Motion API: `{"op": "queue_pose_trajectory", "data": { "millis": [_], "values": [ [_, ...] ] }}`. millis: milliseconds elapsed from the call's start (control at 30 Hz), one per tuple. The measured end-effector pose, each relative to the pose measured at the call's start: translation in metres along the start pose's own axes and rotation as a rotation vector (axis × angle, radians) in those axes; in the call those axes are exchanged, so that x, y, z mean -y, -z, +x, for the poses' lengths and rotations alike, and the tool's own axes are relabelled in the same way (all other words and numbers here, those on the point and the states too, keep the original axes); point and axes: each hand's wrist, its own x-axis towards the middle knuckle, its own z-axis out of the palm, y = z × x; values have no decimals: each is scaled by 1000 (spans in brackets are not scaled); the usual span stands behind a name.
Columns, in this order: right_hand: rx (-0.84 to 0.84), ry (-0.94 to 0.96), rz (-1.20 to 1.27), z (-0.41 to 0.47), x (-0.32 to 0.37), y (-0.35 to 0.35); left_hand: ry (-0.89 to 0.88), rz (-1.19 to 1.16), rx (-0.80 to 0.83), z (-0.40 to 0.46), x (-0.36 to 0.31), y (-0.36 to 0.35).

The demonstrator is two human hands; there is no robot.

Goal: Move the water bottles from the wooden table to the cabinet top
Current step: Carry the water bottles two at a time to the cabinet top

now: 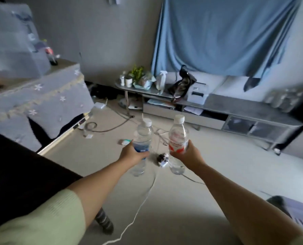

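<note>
Over the floor [217,174], both arms reach forward. The left hand [133,153] wraps the blue-label bottle [142,138] at its label; the right hand [186,153] wraps the red-label bottle [178,137] likewise. Both bottles stand upright, caps above the fists, near each other, untouching.

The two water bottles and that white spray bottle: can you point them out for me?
Blue-label bottle [142,147], head view, on its blue label.
Red-label bottle [178,144], head view, on its red label.
Spray bottle [162,80], head view, on its body.
</note>
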Motion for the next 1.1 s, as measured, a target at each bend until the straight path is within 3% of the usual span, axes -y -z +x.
{"op": "queue_pose_trajectory", "data": {
  "millis": [367,600,1100],
  "values": [
    [-324,-197,-12,-19,-109,174,-222,22,363,5,-112,-192],
    [-425,-315,-53,-10,-161,230,-265,14,504,29,-154,-272],
    [-582,-443,23,130,-197,311,-327,95,726,182,-266,-408]
  ]
}}
